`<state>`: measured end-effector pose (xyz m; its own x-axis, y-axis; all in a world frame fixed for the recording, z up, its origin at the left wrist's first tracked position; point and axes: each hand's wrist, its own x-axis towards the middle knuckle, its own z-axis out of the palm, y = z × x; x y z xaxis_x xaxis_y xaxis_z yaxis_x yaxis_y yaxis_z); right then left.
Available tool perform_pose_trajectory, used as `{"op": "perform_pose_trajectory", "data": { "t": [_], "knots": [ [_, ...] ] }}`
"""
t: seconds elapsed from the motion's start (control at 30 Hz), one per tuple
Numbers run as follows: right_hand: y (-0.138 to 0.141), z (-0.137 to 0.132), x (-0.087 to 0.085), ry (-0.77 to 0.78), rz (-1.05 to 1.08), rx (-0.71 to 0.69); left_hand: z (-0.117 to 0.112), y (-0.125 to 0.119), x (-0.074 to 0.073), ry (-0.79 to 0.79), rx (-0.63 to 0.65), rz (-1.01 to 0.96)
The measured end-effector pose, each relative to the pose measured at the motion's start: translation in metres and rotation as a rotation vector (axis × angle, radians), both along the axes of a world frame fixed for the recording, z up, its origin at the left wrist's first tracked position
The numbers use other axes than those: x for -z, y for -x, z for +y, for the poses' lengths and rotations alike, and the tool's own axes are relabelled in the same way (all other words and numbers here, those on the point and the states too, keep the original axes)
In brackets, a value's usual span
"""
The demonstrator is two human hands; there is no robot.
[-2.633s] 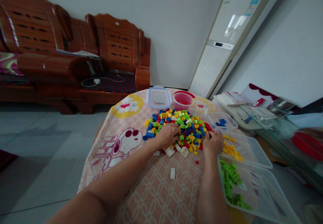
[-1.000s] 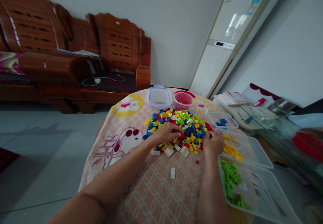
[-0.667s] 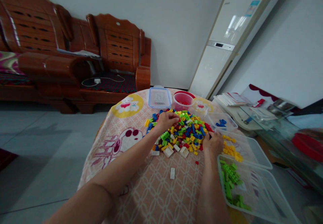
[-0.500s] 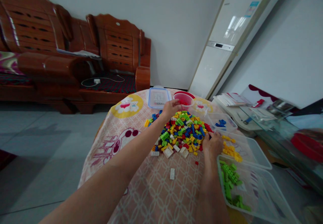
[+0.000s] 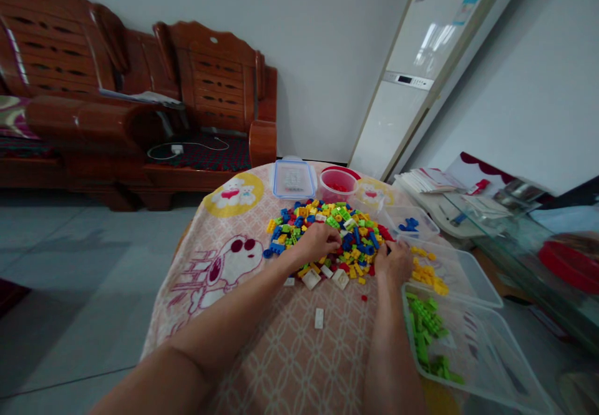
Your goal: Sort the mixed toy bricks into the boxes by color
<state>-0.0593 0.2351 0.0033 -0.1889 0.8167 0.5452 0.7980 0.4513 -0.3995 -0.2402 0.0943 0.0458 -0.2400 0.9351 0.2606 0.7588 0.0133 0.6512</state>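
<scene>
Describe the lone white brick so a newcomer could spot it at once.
On the patterned tablecloth, find the multicoloured brick pile. Below it in the picture lies the oblong white brick, alone on the tablecloth; other white pieces sit in or along the pile.

Dim, cool light overall, with window-like glare on the tall white unit (image 5: 400,100) and dark shadow under the wooden seats (image 5: 213,78). Wide-angle distortion stretches the edges; the lower-right corner looks soft.

A single head-worn camera looked forward and down from the near side of the round table draped in pink patterned cloth (image 5: 309,365), the bare hands (image 5: 319,242) moderately near.
</scene>
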Motion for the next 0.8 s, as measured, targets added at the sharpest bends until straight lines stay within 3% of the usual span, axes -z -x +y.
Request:
{"op": "perform_pose_trajectory", "data": {
  "t": [0.2,0.4,0.63,0.8],
  "knots": [
    [-0.001,0.001,0.002,-0.010,0.016,-0.004,-0.005,-0.023,-0.006,0.272,0.060,0.402],
    [0.000,0.000,0.002,-0.017,0.000,-0.001,-0.005,-0.031,-0.007,0.377,0.090,0.535],
    [0.000,-0.002,-0.001,-0.016,0.001,0.006,-0.006,-0.032,-0.008,0.373,0.075,0.473],
    [0.000,-0.002,-0.002,-0.001,-0.010,0.013,-0.004,-0.017,-0.004,0.176,0.029,0.143]
  ]
}}
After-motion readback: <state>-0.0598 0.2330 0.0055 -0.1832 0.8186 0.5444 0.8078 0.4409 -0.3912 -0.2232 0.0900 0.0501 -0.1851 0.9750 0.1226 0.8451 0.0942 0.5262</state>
